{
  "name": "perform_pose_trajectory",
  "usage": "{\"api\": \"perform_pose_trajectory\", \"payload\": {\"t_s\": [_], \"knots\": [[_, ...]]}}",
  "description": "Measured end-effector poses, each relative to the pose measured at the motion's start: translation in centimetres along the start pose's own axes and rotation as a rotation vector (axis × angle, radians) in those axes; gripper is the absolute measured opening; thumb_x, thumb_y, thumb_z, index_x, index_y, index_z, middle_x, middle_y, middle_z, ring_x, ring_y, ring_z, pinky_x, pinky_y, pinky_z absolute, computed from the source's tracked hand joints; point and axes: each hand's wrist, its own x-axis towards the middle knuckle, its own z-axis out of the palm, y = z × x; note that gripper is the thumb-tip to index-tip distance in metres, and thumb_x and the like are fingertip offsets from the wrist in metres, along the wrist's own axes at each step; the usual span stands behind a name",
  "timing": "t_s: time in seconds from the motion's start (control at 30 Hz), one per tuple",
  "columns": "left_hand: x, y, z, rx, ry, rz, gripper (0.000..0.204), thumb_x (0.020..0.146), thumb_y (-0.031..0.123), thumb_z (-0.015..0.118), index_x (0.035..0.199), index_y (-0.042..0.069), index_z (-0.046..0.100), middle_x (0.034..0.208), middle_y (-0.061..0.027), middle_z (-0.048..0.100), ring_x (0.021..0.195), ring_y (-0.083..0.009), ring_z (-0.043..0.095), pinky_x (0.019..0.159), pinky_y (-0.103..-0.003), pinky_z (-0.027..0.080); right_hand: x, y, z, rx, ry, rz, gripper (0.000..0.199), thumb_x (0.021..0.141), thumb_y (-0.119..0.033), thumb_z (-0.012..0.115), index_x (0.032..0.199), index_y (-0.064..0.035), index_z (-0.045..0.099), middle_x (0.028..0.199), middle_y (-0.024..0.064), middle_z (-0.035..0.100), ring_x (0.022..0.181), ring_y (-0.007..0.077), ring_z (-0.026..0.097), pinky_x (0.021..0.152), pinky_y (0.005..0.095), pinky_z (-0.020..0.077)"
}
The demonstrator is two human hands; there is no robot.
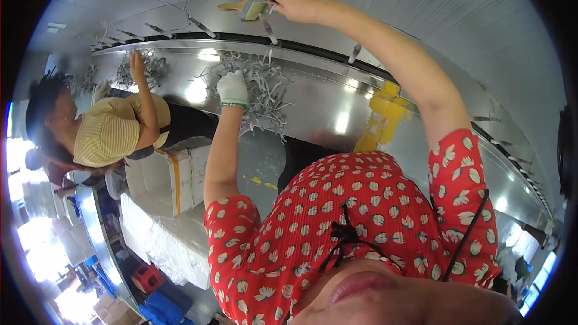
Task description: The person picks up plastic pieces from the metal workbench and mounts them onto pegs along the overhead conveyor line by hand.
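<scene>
Have a loose, tangled pile of grey strips (268, 91) on the shiny metal surface (319, 108), left of centre, with a few strips hanging at the near edge. Have the white-gloved left hand (232, 88) down on the left part of the pile, with a green band (233, 106) at the wrist; cannot tell whether clenched on strips or merely laid over them. Find a brush (254, 8) beyond the pile, at the far side, with a wooden handle to the left. Have the bare right hand (296, 4) stretched out to the far side, right beside the brush, with fingers bent and drawn together; cannot tell whether grasping the brush or only something thin next to it. Nearby, see slim pegs (269, 31) in a row along a dark rail (301, 49). To the right, note a flaking yellow patch (383, 114) on the surface. To the left, see a co-worker (108, 132) in a striped yellow top at another grey pile (153, 71). Nearer, on the left, notice a white padded seat (149, 183), plastic sheeting (165, 244) and a red crate (146, 278).
</scene>
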Motion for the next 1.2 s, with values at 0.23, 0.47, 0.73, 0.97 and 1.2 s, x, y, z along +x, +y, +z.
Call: {"api": "perform_pose_trajectory", "payload": {"t_s": [0.23,0.47,0.73,0.97,1.2], "knots": [[-0.6,-1.2,-2.9,-0.456,0.299,-0.116,0.022,0.081,0.022,0.060,0.101,0.013,0.064,0.087,-0.0127,0.069,0.082,-0.0360,0.067,0.072,-0.045,0.052,-3.7,6.5,2.0,-0.075,-0.101,0.113,0.018,0.092,-0.021,0.054,0.099,-0.0062,0.060,0.089,0.0162,0.067,0.086,0.0371,0.063,0.073,0.0491,0.0479],[2.6,-5.2,1.1,-1.143,-0.093,-0.391,0.038,0.075,0.038,0.068,0.088,0.002,0.064,0.082,-0.0159,0.066,0.069,-0.0282,0.060,0.070,-0.041,0.047,-11.9,7.3,0.2,0.035,-0.153,0.162,0.016,0.091,-0.019,0.055,0.095,-0.0044,0.059,0.086,0.0167,0.065,0.082,0.0362,0.062,0.072,0.0471,0.0475],[1.9,-5.3,-6.6,-2.233,0.048,-0.429,0.021,0.090,0.008,0.057,0.107,-0.004,0.060,0.093,-0.0111,0.064,0.084,-0.0205,0.065,0.075,-0.029,0.055,-18.8,10.8,-0.4,-0.130,-0.403,0.190,0.015,0.092,-0.010,0.046,0.092,-0.0001,0.058,0.084,0.0195,0.064,0.080,0.0386,0.062,0.072,0.0482,0.0475],[-6.3,-0.5,-13.1,-1.716,0.030,-0.279,0.021,0.085,0.010,0.062,0.103,0.000,0.066,0.097,-0.0068,0.066,0.079,-0.0143,0.063,0.076,-0.027,0.051,-24.5,3.9,-7.3,-0.395,0.073,-0.047,0.025,0.080,-0.004,0.055,0.105,-0.0020,0.059,0.101,0.0166,0.065,0.095,0.0360,0.062,0.082,0.0419,0.0503],[-13.7,11.6,-14.1,-1.896,-0.389,0.112,0.014,0.085,0.006,0.065,0.097,-0.001,0.068,0.080,-0.0048,0.066,0.072,-0.0109,0.064,0.065,-0.022,0.050,-22.6,-4.7,5.6,0.609,-0.034,0.135,0.032,0.093,-0.029,0.059,0.116,-0.0056,0.061,0.105,0.0097,0.068,0.095,0.0212,0.065,0.083,0.0352,0.0492]]}}
